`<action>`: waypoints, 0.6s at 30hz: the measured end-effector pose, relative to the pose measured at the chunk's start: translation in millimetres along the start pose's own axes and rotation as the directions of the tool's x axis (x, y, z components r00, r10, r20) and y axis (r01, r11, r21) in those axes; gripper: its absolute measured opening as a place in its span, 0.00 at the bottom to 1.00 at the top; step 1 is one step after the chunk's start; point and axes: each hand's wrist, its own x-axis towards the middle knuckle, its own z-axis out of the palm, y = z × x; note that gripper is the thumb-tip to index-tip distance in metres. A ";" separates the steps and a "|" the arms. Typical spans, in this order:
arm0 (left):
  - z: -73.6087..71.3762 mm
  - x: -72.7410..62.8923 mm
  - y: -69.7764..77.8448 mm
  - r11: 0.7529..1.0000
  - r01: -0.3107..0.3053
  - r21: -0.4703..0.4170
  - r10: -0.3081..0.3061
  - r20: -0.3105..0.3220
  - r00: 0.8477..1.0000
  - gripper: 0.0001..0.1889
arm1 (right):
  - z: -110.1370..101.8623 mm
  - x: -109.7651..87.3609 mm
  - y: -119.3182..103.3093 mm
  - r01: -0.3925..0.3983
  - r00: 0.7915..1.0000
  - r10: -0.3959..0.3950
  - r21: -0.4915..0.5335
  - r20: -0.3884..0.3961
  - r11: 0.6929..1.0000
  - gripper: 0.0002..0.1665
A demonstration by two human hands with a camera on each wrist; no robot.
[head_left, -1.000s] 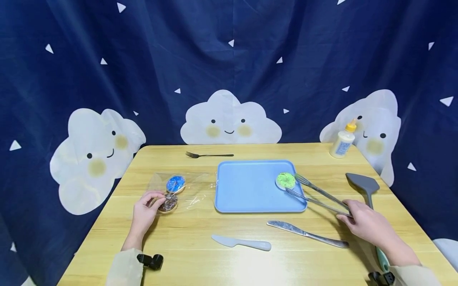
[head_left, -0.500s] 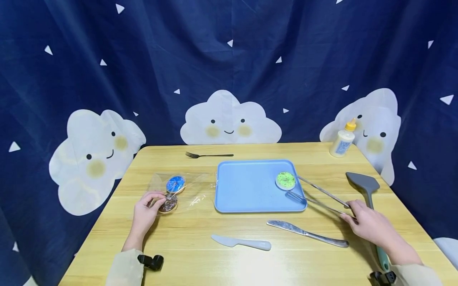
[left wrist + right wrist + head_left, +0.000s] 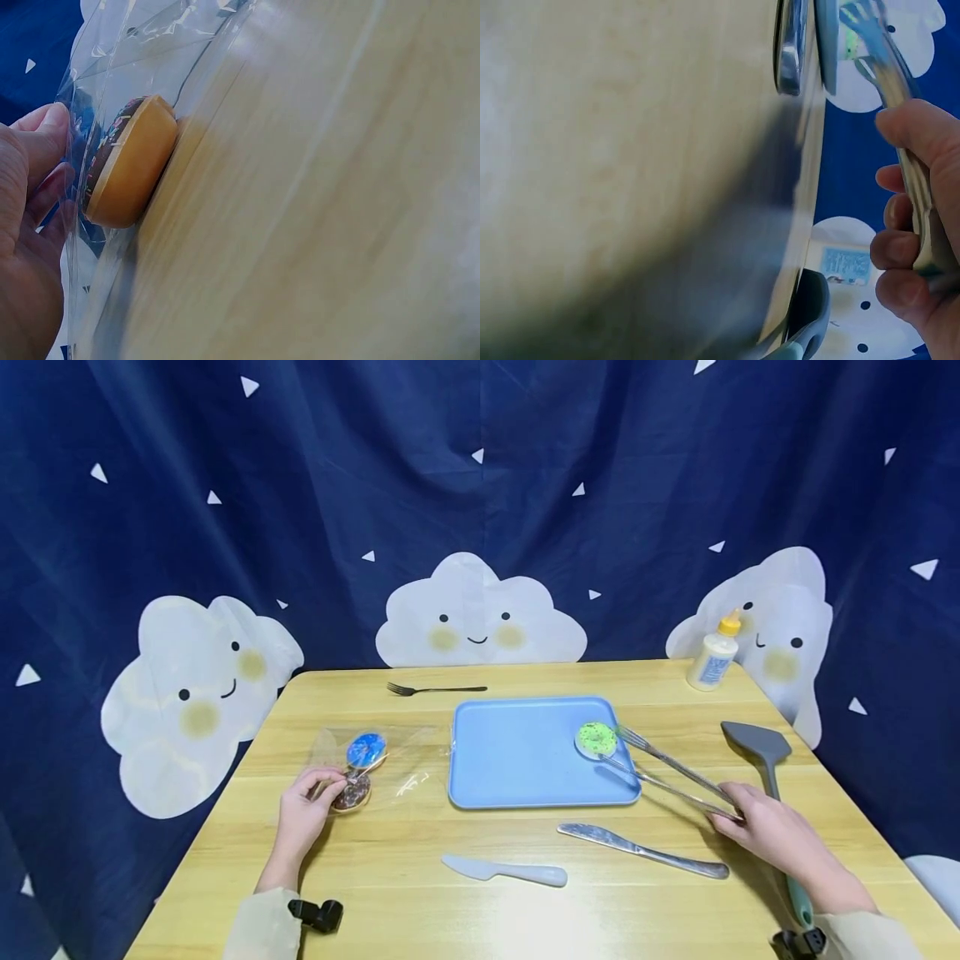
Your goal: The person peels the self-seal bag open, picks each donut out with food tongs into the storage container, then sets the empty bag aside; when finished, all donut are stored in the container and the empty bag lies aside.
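Observation:
At the left of the head view, my left hand [image 3: 303, 814] pinches the edge of a clear plastic bag [image 3: 408, 752]. In the bag lie a blue-iced toy donut [image 3: 367, 750] and a chocolate one with sprinkles [image 3: 124, 169]. My right hand [image 3: 772, 831] grips metal tongs [image 3: 678, 789], their arms reaching over the right rim of a blue tray [image 3: 517, 752]. The tong tips stand at either side of a green-iced donut [image 3: 597, 739] on that tray; whether both touch it I cannot tell.
A black fork [image 3: 437, 690] lies behind the tray. In front are a white plastic knife [image 3: 504, 870] and a metal knife [image 3: 642, 850]. A grey spatula [image 3: 757, 742] lies at the right, partly under my right arm. A glue bottle [image 3: 713, 660] stands back right.
Half a second ago the tong tips were spread wider, away from the green donut; now they are closer around it. My left hand stays at the bag.

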 end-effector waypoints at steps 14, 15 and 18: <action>0.3 -2.7 0.4 0.999 -0.020 0.025 0.020 -0.011 1.000 0.03 | 5.2 26.0 -35.0 0.152 0.980 -0.146 0.037 -0.133 0.988 0.30; 0.3 -2.4 -0.4 0.999 -0.021 0.029 0.021 -0.011 1.000 0.02 | 6.7 29.0 -38.9 0.162 0.978 -0.157 0.028 -0.139 0.986 0.30; -0.5 -0.7 -3.8 1.000 -0.015 0.024 0.015 -0.007 1.000 0.03 | 11.1 38.9 -52.1 0.188 0.974 -0.185 0.014 -0.131 0.982 0.31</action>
